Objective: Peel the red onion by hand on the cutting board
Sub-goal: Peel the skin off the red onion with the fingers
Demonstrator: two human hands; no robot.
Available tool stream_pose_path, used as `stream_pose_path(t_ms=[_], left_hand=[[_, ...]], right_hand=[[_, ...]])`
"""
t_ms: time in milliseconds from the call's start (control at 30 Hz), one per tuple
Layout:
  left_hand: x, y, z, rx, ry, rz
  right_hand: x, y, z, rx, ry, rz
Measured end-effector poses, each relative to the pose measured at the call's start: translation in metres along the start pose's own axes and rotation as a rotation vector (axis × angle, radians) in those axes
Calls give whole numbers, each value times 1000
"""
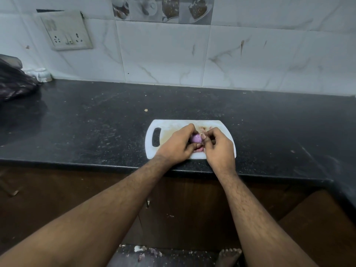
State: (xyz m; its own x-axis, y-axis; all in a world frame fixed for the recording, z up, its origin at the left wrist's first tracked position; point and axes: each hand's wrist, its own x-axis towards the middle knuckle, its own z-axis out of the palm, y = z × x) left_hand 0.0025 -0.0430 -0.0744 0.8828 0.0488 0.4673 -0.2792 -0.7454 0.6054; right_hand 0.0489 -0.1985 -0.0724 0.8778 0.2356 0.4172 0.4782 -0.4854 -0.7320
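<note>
A small red onion [196,139], shiny purple where it shows, sits over the middle of the white cutting board [169,128]. My left hand [178,144] grips it from the left, fingers curled round it. From the right, my right hand [217,146] meets the onion with thumb and fingertips pinching at its side. Loose pinkish peel [199,149] lies on the board under my hands, and more scraps [204,129] lie just behind them. Most of the onion is hidden by my fingers.
The board lies near the front edge of a black stone counter [96,122]. A dark plastic bag [13,79] and a small white object [41,74] sit at the far left by the tiled wall. A wall socket [66,31] is mounted above.
</note>
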Motion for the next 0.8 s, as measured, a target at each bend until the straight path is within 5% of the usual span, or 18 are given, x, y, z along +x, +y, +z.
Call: stream_pose_path(t_ms=[333,600,800], left_hand=[[0,0,-3,91,-17,6],[0,-3,-3,116,23,-46],[1,-3,-2,60,30,-64]], right_hand=[[0,-11,0,-333,-126,21],[2,-8,-2,-108,111,199],[-2,-8,-2,-37,-2,40]])
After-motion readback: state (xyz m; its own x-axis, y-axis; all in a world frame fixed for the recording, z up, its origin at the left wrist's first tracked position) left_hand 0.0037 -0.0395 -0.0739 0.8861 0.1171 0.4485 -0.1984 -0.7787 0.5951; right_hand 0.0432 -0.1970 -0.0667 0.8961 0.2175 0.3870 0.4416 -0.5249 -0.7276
